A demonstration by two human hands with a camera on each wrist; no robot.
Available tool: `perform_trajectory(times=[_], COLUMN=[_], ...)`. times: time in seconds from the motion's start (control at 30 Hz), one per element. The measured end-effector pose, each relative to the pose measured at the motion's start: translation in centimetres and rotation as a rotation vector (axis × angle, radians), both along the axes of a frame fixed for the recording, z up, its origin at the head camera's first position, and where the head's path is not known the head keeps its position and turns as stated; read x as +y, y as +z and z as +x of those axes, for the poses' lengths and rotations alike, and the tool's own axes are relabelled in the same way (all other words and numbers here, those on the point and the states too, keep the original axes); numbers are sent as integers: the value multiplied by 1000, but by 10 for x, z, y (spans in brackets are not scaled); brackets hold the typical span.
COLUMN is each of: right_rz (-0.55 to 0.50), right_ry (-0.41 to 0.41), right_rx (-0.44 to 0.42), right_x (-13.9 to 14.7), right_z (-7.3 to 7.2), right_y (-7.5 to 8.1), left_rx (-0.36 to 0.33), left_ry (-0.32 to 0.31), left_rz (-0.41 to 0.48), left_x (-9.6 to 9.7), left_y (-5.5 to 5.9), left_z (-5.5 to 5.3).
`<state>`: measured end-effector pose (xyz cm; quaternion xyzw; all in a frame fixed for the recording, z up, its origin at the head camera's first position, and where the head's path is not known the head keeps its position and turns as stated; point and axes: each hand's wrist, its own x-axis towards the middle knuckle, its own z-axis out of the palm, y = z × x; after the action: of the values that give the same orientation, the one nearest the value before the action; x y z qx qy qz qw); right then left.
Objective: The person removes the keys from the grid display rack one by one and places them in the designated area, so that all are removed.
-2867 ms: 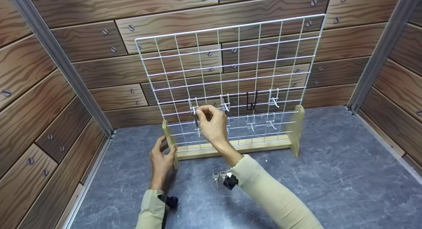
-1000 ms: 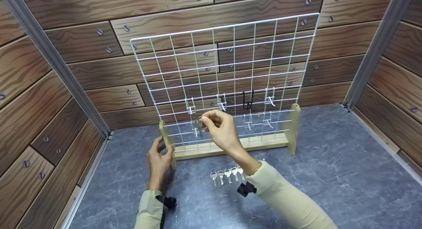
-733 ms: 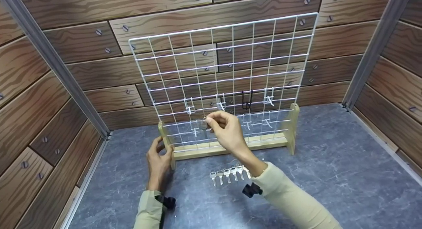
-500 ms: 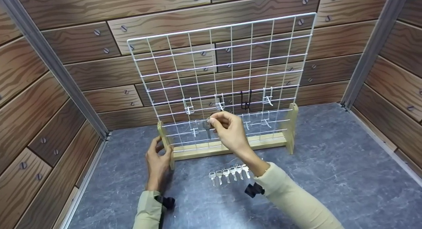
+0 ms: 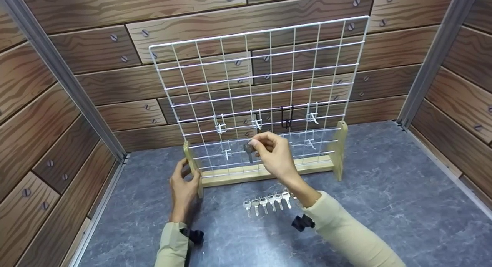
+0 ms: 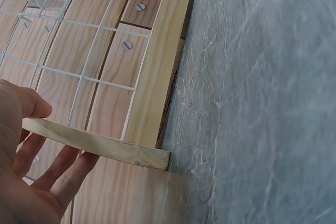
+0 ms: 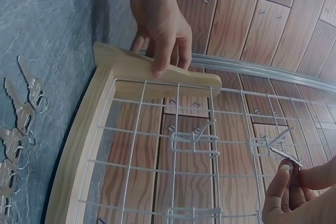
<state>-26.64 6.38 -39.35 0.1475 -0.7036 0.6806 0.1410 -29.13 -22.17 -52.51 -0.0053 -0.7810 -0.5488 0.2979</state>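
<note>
My right hand (image 5: pixel 275 153) pinches a key (image 5: pixel 249 152) by its ring end between thumb and fingertips, the blade hanging down. It is in front of the white wire grid (image 5: pixel 271 63), right of the lower left white hook (image 5: pixel 226 153). In the right wrist view the key (image 7: pixel 283 156) shows close to a white hook. My left hand (image 5: pixel 184 186) holds the left wooden end piece (image 6: pixel 100 144) of the stand, thumb on one side and fingers on the other. More white hooks (image 5: pixel 220 128) and a black hook (image 5: pixel 286 119) hang on the grid; my right hand hides part of the lower row.
Several keys with rings (image 5: pixel 263 202) lie in a row on the grey marbled table (image 5: pixel 238 240), in front of the stand's wooden base bar (image 5: pixel 226 178). Wood-patterned walls (image 5: pixel 115 82) enclose the back and both sides.
From the upper left hook, my right hand has moved down and right with the key. As the forearm shifted right, more of the key row came into sight. My left hand stays on the stand.
</note>
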Motion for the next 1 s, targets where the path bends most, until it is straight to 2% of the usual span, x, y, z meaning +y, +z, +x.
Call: perform_trajectory(times=[0.47,0.7,1.0], right_rz=[26,37,46], right_ry=[-45,-45,-50], right_rx=[16,-29,-64], right_x=[15,22,35], right_z=[-3,-1,-2], right_y=[-14,-18,-23], left_rx=[13,-12,1], left_ry=[3,21,24], left_rz=[-17,-53,-47], left_x=[1,1,0], left_y=[1,1,1], left_z=[-2,0,2])
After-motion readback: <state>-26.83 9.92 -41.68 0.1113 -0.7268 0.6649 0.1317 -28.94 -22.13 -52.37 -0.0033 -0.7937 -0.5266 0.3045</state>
